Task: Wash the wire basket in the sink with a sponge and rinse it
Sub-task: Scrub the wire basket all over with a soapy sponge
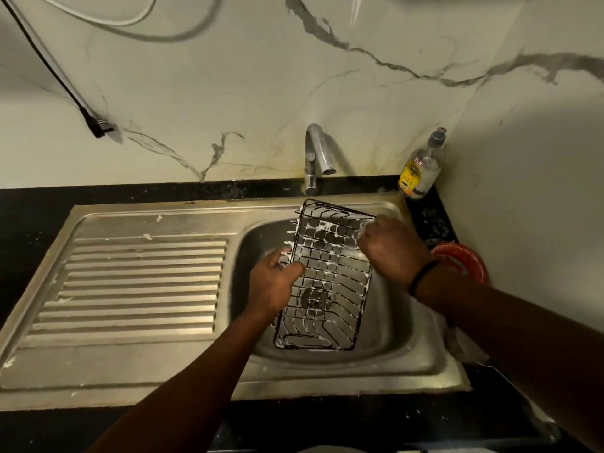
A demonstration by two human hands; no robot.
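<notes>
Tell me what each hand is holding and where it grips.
The left hand grips the soapy black wire basket by its left rim. The right hand is at its upper right edge; any sponge is hidden.

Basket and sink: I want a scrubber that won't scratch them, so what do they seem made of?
The basket looks like thin metal wire with a dark coating, maybe paint or plastic: black rods in a grid, flecked with white foam. The sink looks like stainless steel with a brushed, dull finish: grey sheen, pressed drainer ribs, soft reflections. The left hand grips the basket's side.
</notes>
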